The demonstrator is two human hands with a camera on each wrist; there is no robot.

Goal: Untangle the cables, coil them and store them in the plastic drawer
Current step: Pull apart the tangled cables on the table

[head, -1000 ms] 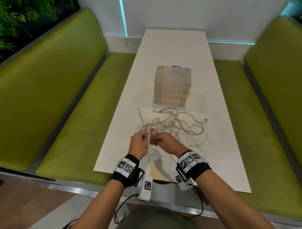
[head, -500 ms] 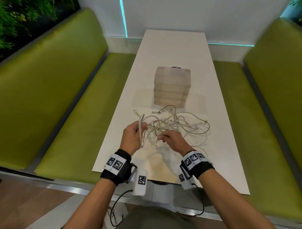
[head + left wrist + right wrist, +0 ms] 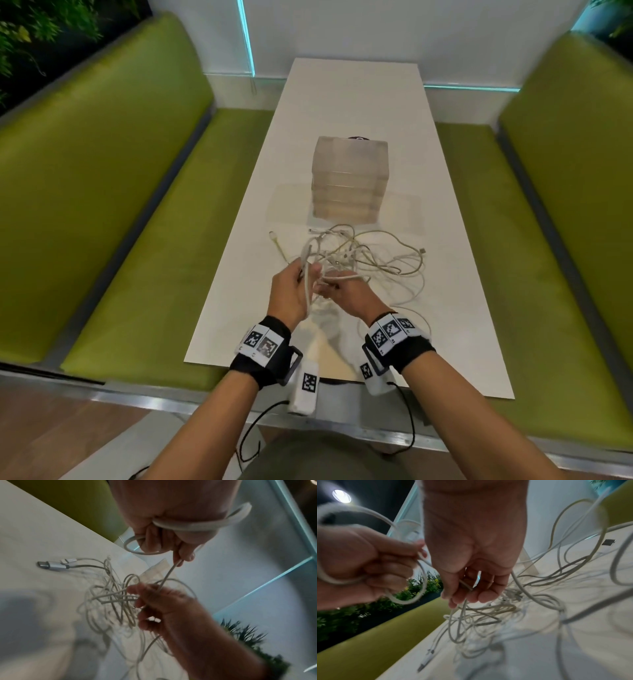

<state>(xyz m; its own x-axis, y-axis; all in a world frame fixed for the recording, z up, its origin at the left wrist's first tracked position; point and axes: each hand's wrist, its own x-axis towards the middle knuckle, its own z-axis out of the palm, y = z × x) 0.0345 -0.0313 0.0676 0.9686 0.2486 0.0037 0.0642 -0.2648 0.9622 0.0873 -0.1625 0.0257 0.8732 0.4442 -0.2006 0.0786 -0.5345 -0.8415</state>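
Note:
A tangle of white cables [image 3: 370, 260] lies on the white table [image 3: 356, 102], in front of a translucent plastic drawer unit [image 3: 349, 181]. My left hand [image 3: 294, 291] grips a few loops of one white cable [image 3: 185, 526], coiled round its fingers. From there a strand runs to my right hand [image 3: 339, 291], which pinches it just above the tangle [image 3: 481, 615]. Both hands are raised a little over the near half of the table, close together. The drawers look closed.
Green benches [image 3: 102, 171] flank the table on both sides. Loose cable ends with plugs [image 3: 51, 565] lie at the tangle's left and right edges. A small dark object [image 3: 358, 138] sits behind the drawer unit. The far table half is bare.
My hands have come back together after spreading apart half a second ago. The left hand still carries its cable loops; the right hand has moved left and taken the strand near it.

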